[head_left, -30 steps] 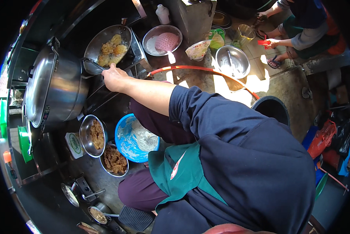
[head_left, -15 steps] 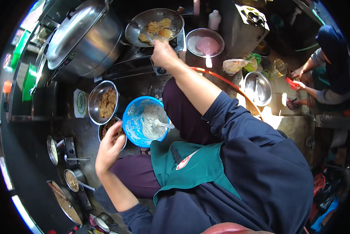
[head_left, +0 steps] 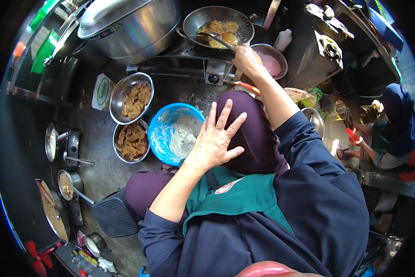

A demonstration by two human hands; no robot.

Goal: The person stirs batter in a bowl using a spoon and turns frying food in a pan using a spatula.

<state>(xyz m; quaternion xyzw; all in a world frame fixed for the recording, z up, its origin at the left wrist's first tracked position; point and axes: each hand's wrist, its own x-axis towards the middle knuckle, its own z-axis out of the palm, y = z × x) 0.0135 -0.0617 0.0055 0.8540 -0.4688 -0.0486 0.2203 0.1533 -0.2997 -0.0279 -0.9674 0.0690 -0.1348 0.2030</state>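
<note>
My right hand (head_left: 248, 61) is wrapped around the handle of a metal spatula (head_left: 222, 43). Its far end reaches into a wok (head_left: 192, 21), where golden battered pieces (head_left: 229, 28) sit in oil. With fingers spread, my left hand (head_left: 216, 142) hovers or rests near my right knee, holding nothing; contact is unclear. Partly behind that hand stands a blue basin (head_left: 157, 136) of thick white batter (head_left: 185, 134). Left of the basin, a steel bowl (head_left: 117, 102) contains browned, coated pieces (head_left: 137, 100), and a second bowl (head_left: 118, 150) below it holds darker ones (head_left: 133, 141).
A large lidded pot (head_left: 145, 32) stands left of the wok. To the wok's right are a bowl with a pink strainer (head_left: 271, 65) and a white bottle (head_left: 283, 40). An orange hose (head_left: 249, 87) runs below the stove. Another person (head_left: 397, 134) crouches at right.
My left hand has swung right from beside the bowls to my knee, fingers spreading. My right hand has shifted the spatula, now angled across the wok from the right. The whole view has turned.
</note>
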